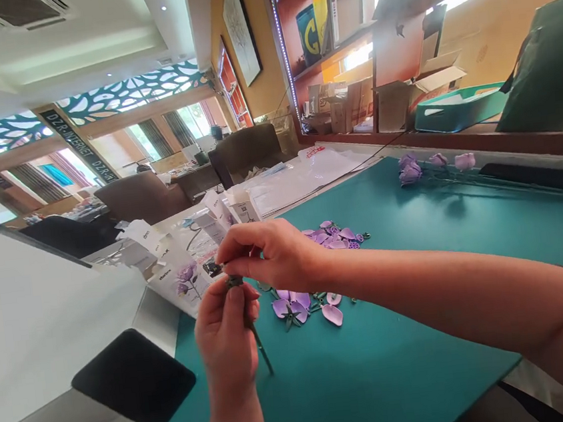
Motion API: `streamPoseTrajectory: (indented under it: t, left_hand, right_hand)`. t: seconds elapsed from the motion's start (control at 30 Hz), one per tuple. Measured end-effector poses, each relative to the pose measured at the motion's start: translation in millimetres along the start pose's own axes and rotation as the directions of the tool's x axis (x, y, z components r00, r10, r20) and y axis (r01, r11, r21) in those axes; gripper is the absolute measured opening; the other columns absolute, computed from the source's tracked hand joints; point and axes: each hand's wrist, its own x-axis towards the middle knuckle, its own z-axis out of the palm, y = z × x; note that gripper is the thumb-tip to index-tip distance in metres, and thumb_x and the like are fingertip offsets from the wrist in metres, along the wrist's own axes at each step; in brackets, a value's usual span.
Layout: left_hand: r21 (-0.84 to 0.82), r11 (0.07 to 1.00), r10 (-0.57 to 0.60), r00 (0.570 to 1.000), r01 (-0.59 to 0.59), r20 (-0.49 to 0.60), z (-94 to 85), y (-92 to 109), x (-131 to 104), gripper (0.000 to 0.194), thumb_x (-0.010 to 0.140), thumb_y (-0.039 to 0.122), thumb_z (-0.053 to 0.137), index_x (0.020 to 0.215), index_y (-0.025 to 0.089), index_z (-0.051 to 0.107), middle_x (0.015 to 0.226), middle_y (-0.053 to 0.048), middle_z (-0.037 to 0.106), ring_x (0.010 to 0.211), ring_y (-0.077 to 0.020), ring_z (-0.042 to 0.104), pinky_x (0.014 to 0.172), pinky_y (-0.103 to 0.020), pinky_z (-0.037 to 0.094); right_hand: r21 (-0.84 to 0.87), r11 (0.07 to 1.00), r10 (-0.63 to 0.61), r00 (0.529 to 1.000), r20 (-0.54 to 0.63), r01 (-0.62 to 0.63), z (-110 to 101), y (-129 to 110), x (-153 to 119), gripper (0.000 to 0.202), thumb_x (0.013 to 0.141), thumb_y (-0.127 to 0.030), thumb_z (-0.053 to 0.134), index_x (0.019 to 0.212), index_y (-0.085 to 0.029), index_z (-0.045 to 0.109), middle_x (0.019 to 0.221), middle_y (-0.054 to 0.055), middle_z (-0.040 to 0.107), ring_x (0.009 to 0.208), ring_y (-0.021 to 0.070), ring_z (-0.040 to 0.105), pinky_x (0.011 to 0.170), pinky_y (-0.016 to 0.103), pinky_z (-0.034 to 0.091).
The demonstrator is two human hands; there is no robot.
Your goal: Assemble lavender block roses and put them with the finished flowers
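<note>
My left hand [228, 331] is closed round a thin dark green flower stem [263, 354], whose lower end slants down over the mat. At the top of the stem, my right hand [270, 252] pinches with thumb and forefinger at a small green piece [234, 280], mostly covered by fingers. Just beyond the hands lie loose purple petals [296, 307], a green star-shaped piece [289, 315] and a pale pink petal [332, 315]. Farther back is another heap of purple petals and small round parts [337, 235], partly behind my right wrist.
Finished-looking purple flowers [411, 170] on long stems lie at the far right of the green mat [390, 387], beside a black flat object [532, 174]. Printed boxes [177, 275] stand at the left. A black pad [134, 381] lies near the mat's left edge.
</note>
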Motion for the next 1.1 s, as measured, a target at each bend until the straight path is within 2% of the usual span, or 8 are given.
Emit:
streamPoseTrajectory:
  t: [0.2, 0.37, 0.83, 1.1]
  left_hand:
    - [-0.126, 0.992, -0.004, 1.000, 0.007, 0.019, -4.9, -3.1, 3.4, 0.025, 0.067, 0.035, 0.074, 0.079, 0.018, 0.062, 0.058, 0.003, 0.061, 0.047, -0.0063, 0.048, 0.045, -0.019, 0.038]
    - [-0.145, 0.989, -0.002, 1.000, 0.005, 0.024, -6.7, -3.1, 4.8, 0.024, 0.067, 0.036, 0.073, 0.077, 0.017, 0.062, 0.056, 0.004, 0.060, 0.046, -0.0059, 0.047, 0.046, -0.020, 0.038]
    - [-0.155, 0.988, 0.021, 1.000, -0.018, 0.019, -11.2, -4.0, 6.8, 0.024, 0.066, 0.037, 0.075, 0.075, 0.017, 0.064, 0.053, 0.004, 0.057, 0.046, -0.0063, 0.047, 0.046, -0.020, 0.038]
    - [-0.160, 0.987, 0.028, 0.999, -0.023, 0.030, -12.2, -3.2, 8.5, 0.024, 0.068, 0.038, 0.074, 0.073, 0.017, 0.063, 0.053, 0.004, 0.056, 0.046, -0.0066, 0.046, 0.046, -0.019, 0.037]
  right_hand:
    - [-0.053, 0.999, -0.008, 1.000, -0.001, 0.008, 9.3, -2.4, 6.2, 0.005, 0.078, -0.015, 0.058, 0.075, -0.018, 0.059, 0.071, -0.004, 0.062, 0.068, 0.0069, 0.055, 0.067, 0.021, 0.041]
    - [-0.026, 1.000, -0.013, 1.000, -0.010, 0.012, 16.0, -0.1, 7.0, 0.001, 0.078, -0.017, 0.059, 0.078, -0.017, 0.059, 0.071, -0.003, 0.062, 0.067, 0.0071, 0.054, 0.068, 0.022, 0.042]
    - [0.020, 1.000, -0.015, 0.992, -0.124, 0.018, 31.2, 5.7, 2.3, 0.002, 0.078, -0.017, 0.055, 0.077, -0.018, 0.055, 0.067, -0.005, 0.059, 0.063, 0.0069, 0.053, 0.062, 0.021, 0.042]
    - [0.021, 1.000, -0.018, 0.991, -0.131, 0.021, 37.0, 7.9, 2.3, 0.003, 0.080, -0.016, 0.055, 0.079, -0.018, 0.054, 0.066, -0.005, 0.058, 0.062, 0.0072, 0.053, 0.061, 0.021, 0.043]
